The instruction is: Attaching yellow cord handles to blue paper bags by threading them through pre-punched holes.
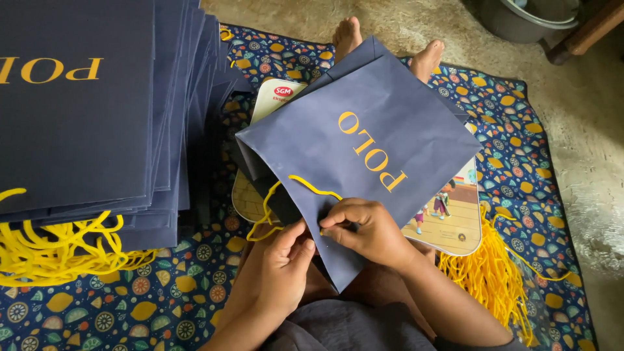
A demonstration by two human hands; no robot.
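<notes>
Nearest to you, over your lap, your two hands met at the lower corner of the navy paper bag (pixel 364 149); your right hand (pixel 367 231) had its grip closed, fingertips pinched on the end of the yellow cord (pixel 305 185) right at the bag's face, while your left hand (pixel 286 260) had its grip closed on the bag's mouth edge, thumb on top, steadying it. The bag lay away from both grips, up and to the right, its long axis running on a diagonal from your hands toward your bare feet (pixel 387 39); its open mouth faced left, and the cord looped out of that side and hung below the edge. Your right hand was the one on the cord; the left was just beside it, touching the paper only. Under the bag sat a flat printed card (pixel 455 221) with cartoon figures, partly covered; a bundle of loose yellow cords (pixel 487 273) lay to its right. To your left, a tall stack of the same navy bags (pixel 97 110) rested with yellow handles spilling out beneath. All of it sat on a patterned mat (pixel 130 305); beyond, bare concrete floor (pixel 585 130) and a grey basin (pixel 526 19).
</notes>
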